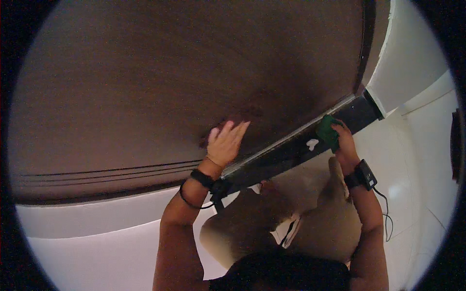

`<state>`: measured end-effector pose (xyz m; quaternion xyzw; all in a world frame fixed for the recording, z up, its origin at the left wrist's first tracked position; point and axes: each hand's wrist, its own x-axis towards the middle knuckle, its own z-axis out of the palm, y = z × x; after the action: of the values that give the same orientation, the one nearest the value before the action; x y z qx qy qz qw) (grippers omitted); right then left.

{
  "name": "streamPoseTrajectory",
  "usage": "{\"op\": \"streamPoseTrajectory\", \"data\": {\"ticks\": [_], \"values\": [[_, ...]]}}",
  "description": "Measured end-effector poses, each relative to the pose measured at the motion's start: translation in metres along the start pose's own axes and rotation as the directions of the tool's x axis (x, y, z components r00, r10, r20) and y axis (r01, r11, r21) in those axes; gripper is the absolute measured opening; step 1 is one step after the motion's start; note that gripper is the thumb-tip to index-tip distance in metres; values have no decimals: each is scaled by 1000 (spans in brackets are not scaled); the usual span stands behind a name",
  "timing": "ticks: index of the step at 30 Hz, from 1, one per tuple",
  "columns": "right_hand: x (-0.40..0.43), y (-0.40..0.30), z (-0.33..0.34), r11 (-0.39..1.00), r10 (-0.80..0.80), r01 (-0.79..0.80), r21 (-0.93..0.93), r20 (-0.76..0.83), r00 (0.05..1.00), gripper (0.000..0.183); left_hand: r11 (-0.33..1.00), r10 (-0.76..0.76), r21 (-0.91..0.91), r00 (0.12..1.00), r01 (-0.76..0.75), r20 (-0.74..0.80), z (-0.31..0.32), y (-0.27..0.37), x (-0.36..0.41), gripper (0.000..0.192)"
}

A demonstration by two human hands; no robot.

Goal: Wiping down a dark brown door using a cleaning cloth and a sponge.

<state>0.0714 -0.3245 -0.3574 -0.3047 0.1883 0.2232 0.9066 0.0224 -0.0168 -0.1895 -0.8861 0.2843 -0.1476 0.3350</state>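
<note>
My left hand point(225, 142) rests flat against the lower part of a brown door panel point(174, 80), with nothing in it. Gripped in my right hand point(346, 142) is a green cloth or scouring pad point(328, 131); which of the two, I cannot tell. It touches the black threshold strip point(287, 156) along the foot of the door, towards its right end. A small white patch point(312, 144) shows on the strip just left of the green thing. Between the door and the strip runs a narrow pale edge point(287, 136).
My bent legs point(255, 218) in brown trousers are close to the strip. White floor tiles point(404, 163) lie to the right, where a cable point(387, 218) hangs from the device point(366, 174) on my right wrist. A white wall point(407, 54) meets the dark door frame point(365, 47).
</note>
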Motion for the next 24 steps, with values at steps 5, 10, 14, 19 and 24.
{"op": "streamPoseTrajectory", "data": {"ticks": [5, 10, 14, 19, 24], "values": [[3, 9, -10, 999, 0, 1, -32, 39, 999, 29, 965, 223, -198, 940, -175, 257, 36, 34, -3, 57], [-2, 7, 12, 995, 49, -44, -87, 63, 997, 29, 846, 261, -533, 842, 37, 472, 57, 47, -10, 54], [-6, 5, 13, 992, 43, -43, -119, -3, 999, 29, 883, 342, -420, 899, -208, 274, 25, 36, 16, 53], [7, 7, -12, 984, 43, -43, -172, -6, 999, 29, 956, 64, -292, 993, -33, 99, -5, 27, 57, 52], [4, 9, -10, 992, -4, -1, -127, -39, 999, 29, 935, 353, -109, 910, -337, 219, 60, 58, 44, 53]]}}
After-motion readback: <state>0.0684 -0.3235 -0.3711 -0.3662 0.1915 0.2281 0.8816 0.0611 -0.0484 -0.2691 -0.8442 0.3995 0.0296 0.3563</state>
